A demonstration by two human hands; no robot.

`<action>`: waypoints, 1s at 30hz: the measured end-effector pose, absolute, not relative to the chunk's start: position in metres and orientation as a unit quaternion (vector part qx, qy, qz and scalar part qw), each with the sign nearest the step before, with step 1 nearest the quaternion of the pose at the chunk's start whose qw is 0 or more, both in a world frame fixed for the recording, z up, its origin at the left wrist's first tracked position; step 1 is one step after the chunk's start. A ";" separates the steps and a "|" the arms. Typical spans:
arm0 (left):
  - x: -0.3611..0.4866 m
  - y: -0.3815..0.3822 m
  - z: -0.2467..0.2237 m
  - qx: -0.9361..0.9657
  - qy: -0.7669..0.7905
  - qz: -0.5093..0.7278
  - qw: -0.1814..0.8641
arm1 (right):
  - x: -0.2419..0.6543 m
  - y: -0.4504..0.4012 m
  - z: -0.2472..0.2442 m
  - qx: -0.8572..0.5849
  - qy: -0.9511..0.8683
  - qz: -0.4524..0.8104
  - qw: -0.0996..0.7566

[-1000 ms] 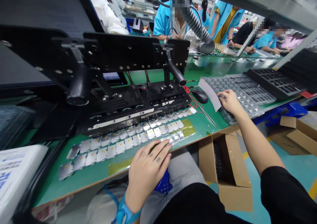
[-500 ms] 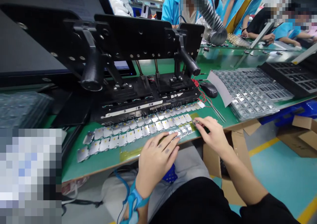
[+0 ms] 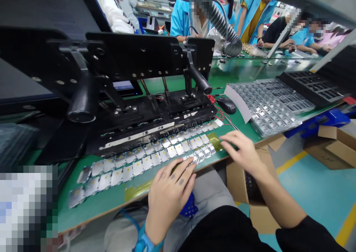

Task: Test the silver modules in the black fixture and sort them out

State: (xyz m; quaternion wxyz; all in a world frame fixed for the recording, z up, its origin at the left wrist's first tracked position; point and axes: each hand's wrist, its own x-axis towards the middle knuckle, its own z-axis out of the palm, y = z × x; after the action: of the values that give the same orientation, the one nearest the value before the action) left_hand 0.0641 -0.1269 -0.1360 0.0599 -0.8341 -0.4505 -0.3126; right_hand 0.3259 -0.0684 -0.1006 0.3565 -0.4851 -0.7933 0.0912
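My left hand [image 3: 171,192], with a blue band at its wrist, lies with fingers stretched over the left part of a short front row of small boards [image 3: 200,155]; its fingertips touch them and hide some. Just right of that row is my right hand [image 3: 241,150], thumb and fingers apart, nothing between them. Behind the short row run two longer rows of silver plates with yellow dots, a middle row [image 3: 137,168] and a back row [image 3: 130,156]. Yellow tape [image 3: 139,190] shows on the green table [image 3: 105,203] left of my left hand.
A black clamp fixture [image 3: 158,124] with two handles stands behind the rows. Further right are a mouse [image 3: 226,105], red wires, stacked clear trays [image 3: 274,107] and a black tray [image 3: 319,85]. Cardboard boxes [image 3: 330,148] sit below the table edge. Several people work across the table.
The view has shifted, so the fixture and rows appear further left and lower. My right hand has let go of a small board at the right end of the front row, and its fingers are apart.
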 end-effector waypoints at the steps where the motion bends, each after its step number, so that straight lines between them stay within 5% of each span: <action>1: 0.064 -0.127 -0.136 -0.834 -0.450 -0.312 0.059 | 0.339 -0.059 -0.091 -0.500 -0.777 0.060 0.378; 4: 0.065 -0.127 -0.136 -0.834 -0.451 -0.313 0.061 | 0.390 -0.009 -0.069 -0.564 -0.718 -0.045 0.405; 9: 0.065 -0.127 -0.137 -0.831 -0.454 -0.317 0.061 | 0.464 0.087 -0.082 -0.623 -0.750 -0.061 0.215; 15: 0.067 -0.128 -0.134 -0.827 -0.466 -0.310 0.054 | 0.488 0.115 -0.111 -0.606 -0.768 -0.066 0.194; 26: 0.069 -0.129 -0.130 -0.821 -0.486 -0.295 0.052 | 0.482 0.105 -0.098 -0.590 -0.756 -0.078 0.272; 30: 0.070 -0.129 -0.131 -0.817 -0.488 -0.303 0.051 | 0.451 0.062 -0.078 -0.565 -0.704 -0.152 0.402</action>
State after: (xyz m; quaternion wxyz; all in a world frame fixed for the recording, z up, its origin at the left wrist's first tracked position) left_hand 0.0699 -0.1291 -0.1314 0.0513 -0.8169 -0.4884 -0.3025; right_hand 0.4514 0.0621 -0.0777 0.4018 -0.5651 -0.7043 -0.1524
